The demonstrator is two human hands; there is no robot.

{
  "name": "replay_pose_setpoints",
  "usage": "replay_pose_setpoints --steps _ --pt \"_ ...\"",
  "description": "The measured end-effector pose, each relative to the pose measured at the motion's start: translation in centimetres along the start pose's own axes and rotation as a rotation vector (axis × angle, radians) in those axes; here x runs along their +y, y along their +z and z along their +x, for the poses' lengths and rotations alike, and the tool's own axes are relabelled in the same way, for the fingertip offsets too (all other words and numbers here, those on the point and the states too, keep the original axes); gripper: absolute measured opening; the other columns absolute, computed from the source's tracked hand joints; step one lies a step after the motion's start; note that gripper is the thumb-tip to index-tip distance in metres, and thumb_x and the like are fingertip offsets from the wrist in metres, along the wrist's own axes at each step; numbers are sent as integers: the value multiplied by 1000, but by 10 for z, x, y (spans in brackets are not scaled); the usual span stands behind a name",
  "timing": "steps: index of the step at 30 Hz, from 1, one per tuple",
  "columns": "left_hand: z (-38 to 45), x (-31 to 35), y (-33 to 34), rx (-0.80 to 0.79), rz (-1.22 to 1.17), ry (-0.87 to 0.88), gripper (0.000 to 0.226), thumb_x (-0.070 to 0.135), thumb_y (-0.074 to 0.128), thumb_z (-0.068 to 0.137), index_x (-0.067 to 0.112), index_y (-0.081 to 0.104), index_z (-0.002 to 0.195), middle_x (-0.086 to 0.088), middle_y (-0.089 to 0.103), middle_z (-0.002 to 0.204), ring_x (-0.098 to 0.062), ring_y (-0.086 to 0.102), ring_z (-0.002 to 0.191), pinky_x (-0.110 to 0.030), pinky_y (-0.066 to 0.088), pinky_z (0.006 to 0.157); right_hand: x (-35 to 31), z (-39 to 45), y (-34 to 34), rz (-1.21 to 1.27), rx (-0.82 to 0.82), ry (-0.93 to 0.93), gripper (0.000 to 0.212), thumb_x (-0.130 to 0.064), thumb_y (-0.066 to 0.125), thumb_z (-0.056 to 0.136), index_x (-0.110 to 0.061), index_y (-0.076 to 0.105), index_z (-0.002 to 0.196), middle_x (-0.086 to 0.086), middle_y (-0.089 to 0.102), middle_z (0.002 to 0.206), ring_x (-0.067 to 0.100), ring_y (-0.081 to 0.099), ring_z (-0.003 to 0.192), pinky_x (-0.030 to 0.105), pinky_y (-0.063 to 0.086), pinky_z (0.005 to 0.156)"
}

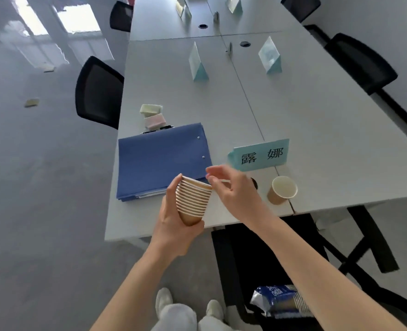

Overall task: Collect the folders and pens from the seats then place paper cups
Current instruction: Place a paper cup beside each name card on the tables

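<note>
Stack of paper cups held over the near table edge, one cup already set down.

The left hand point(173, 218) wraps its curled fingers round the lower part of a tilted stack of paper cups point(194, 201), rims pointing up and to the right. The right hand point(233, 189) reaches to the top rim of that stack, thumb and forefinger drawn close at the rim; whether they pinch it I cannot tell. Just behind and left of the grip lies a pile of blue folders point(159, 161) on the white table point(329, 139). To the right of the grip a single paper cup point(281, 190) stands upright, near a teal name card point(261, 155). Below the right forearm a bagged sleeve of cups point(281, 301) rests on a black chair point(245, 259).
</note>
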State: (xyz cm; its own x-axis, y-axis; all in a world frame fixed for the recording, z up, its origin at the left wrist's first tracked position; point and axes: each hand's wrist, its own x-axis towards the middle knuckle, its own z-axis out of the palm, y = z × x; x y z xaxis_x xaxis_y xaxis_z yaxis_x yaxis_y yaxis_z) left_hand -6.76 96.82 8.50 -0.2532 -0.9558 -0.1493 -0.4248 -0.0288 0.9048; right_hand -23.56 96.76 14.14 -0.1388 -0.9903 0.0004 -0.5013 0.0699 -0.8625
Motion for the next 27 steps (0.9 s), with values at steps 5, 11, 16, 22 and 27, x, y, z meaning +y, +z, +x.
replay_pose_setpoints --steps 5,11,16,22,27 --pt "-19 -25 -65 114 49 -1 107 13 75 63 57 17 141 0 52 116 -17 61 89 -39 58 64 -46 12 68 -131 -273 -113 20 -18 56 97 -13 69 110 -2 71 100 10 65 92 21 53 80" --pt "-33 -79 -179 186 42 -31 102 27 72 58 59 19 139 -2 52 120 -22 60 94 -47 57 70 -111 30 175 -144 -399 -131 18 -18 60 94 -13 72 107 -3 71 96 9 64 88 18 51 79" --pt "-40 -120 -283 190 97 -17 94 31 70 58 64 20 129 -1 52 118 -22 59 95 -39 54 70 -161 42 273 -75 -410 -97 17 -12 62 92 -7 73 103 -1 70 88 8 63 78 12 47 72" --pt "-45 -163 -373 182 95 -79 94 12 74 68 60 22 128 0 53 113 -14 56 80 -23 44 58 -202 58 359 -21 -440 -24 13 -15 66 88 -13 76 97 0 74 90 14 69 88 33 53 84" --pt "-27 -179 -412 173 58 -57 92 11 75 67 57 25 129 1 54 112 -14 57 81 -22 44 59 -221 76 393 28 -427 18 13 -19 67 88 -15 76 97 -4 74 90 9 69 87 31 55 86"
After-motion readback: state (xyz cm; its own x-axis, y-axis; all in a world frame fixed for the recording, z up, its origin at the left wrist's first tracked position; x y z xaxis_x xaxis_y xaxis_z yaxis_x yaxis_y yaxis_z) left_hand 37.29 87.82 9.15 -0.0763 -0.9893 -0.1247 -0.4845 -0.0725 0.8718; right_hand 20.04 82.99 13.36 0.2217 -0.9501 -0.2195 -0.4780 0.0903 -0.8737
